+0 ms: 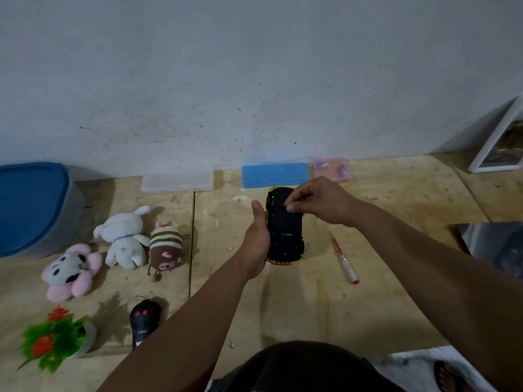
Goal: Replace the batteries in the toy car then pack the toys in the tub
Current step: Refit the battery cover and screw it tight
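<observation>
The yellow toy car [285, 236] is upside down, its black underside facing up, over the middle of the wooden board. My left hand [256, 241] grips its left side. My right hand [317, 202] pinches at the underside near the car's far end; what its fingertips hold is too small to tell. The grey tub [70, 210] with a blue lid stands at the far left. Three plush toys lie beside it: a white rabbit [124, 236], a striped bee [165, 247] and a pink flower-shaped one [70, 271]. A black remote control [143, 321] lies lower left.
A red-and-clear screwdriver [342, 257] lies right of the car. Along the wall sit a clear box [177, 181], a blue box [274, 174] and a small pink case [334, 168]. A potted plastic plant [56, 338] is at the bottom left, a white frame [495, 145] leans at right.
</observation>
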